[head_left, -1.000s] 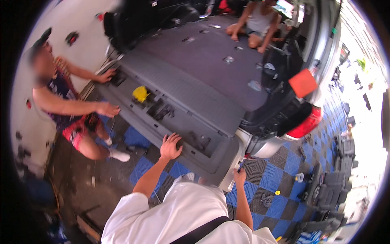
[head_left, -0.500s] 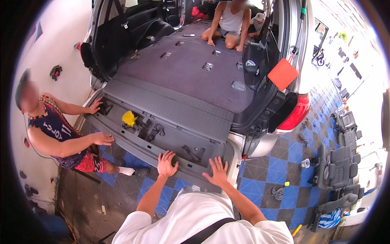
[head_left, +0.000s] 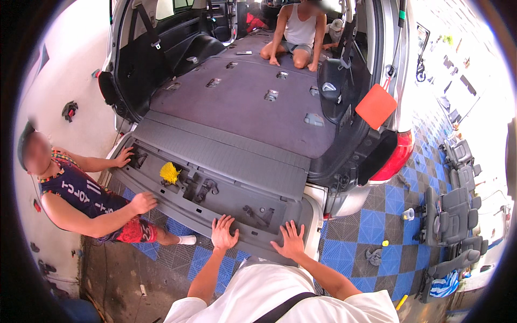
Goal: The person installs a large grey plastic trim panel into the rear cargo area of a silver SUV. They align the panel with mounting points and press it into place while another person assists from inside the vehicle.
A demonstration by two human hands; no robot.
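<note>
A grey plastic trim tray (head_left: 186,203) lies across the open tailgate of a vehicle. Fingers spread, my left hand (head_left: 224,233) rests on the tray's near rim. Farther right, my right hand (head_left: 291,240) lies flat near the tray's right end, palm down and fingers apart. Neither hand holds anything. Shallow compartments in the tray hold a yellow bundle (head_left: 169,173) and dark strap-like pieces (head_left: 207,189). Beyond it, a ribbed grey panel (head_left: 218,145) borders the carpeted cargo floor (head_left: 231,107).
At the left, a person (head_left: 81,188) has one hand on the tray. Another person (head_left: 299,35) kneels inside the vehicle, with a third partly visible behind. An orange square (head_left: 376,106) hangs at the right opening. Removed seats (head_left: 452,215) stand on blue-and-black floor tiles (head_left: 371,229).
My view has shifted slightly. My hands stay spread on the tray's rim. The left person's nearer hand has curled from stretched out, and that person leans a little differently.
</note>
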